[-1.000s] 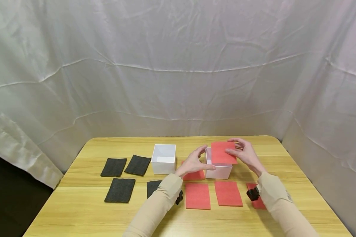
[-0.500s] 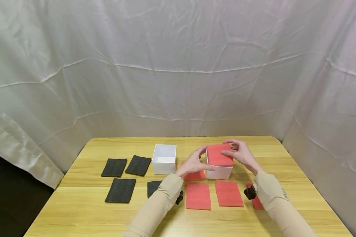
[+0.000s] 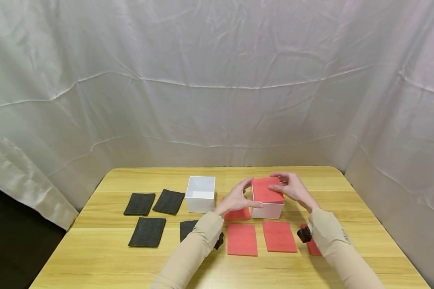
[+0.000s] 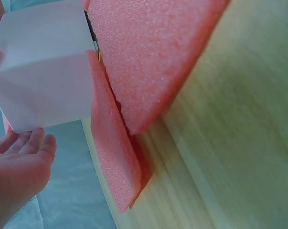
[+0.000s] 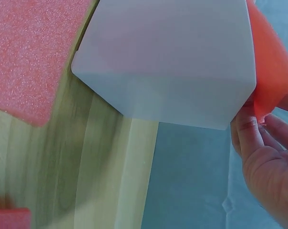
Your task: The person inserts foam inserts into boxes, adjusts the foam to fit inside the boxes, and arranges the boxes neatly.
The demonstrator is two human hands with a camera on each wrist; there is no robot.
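Note:
A red foam sheet [image 3: 265,190] lies across the top of the right white box [image 3: 267,211], tilted a little at its front edge. My right hand [image 3: 295,190] pinches the sheet by its right side, thumb on top. In the right wrist view, the red foam [image 5: 275,62] bends at the box's edge near the fingers. With my left hand [image 3: 236,199] I hold the box at its left side, thumb along the front rim and fingers near the back corner. The left wrist view shows the box's white walls [image 4: 44,90]. The box's inside is hidden.
A second white box [image 3: 200,205] stands open to the left. Several black sheets [image 3: 146,232] lie on the wooden table's [image 3: 101,257] left half. More red foam sheets [image 3: 242,240] lie in front of and beside the right box; forearms partly cover some. A pale curtain [image 3: 217,112] hangs behind.
My right hand has lowered the red foam sheet from a raised, tilted position onto the top of the right box, shifting slightly left. My left hand has stayed at the box.

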